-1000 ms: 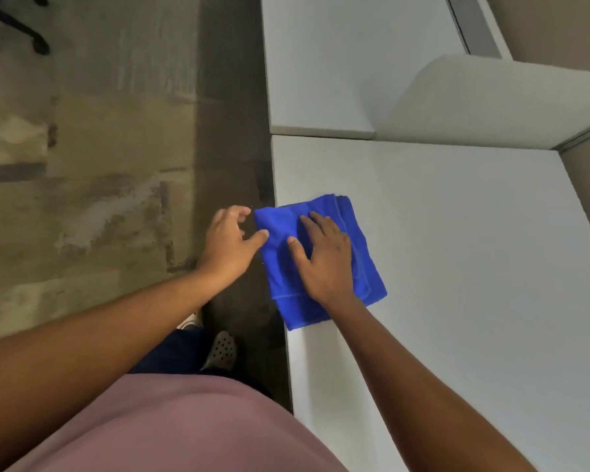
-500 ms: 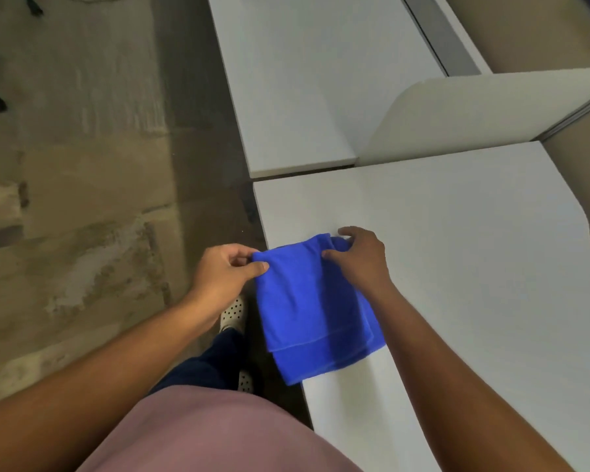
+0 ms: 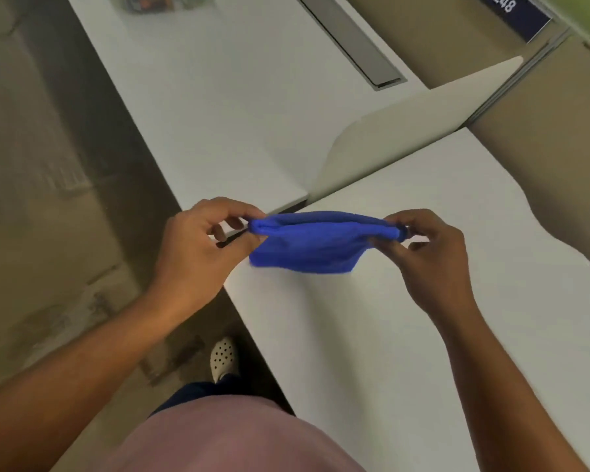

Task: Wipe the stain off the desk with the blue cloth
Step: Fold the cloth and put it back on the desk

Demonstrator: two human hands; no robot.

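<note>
The blue cloth [image 3: 310, 247] hangs folded in the air just above the near-left corner of the white desk [image 3: 406, 318]. My left hand [image 3: 201, 247] pinches its left top corner and my right hand [image 3: 426, 253] pinches its right top corner, so the top edge is stretched between them. The cloth's lower edge hangs close to the desk surface; I cannot tell if it touches. No stain shows on the visible desk surface.
A second white desk [image 3: 225, 107] adjoins at the back, with a grey cable slot [image 3: 351, 42]. A curved beige divider panel [image 3: 406, 131] stands between the desks. The tan floor [image 3: 48, 199] and my shoe [image 3: 222, 359] lie left of the desk edge.
The cloth lay flat under my hands a second ago. Both hands took its far corners and lifted it off the desk, spreading apart. The camera tilted up.
</note>
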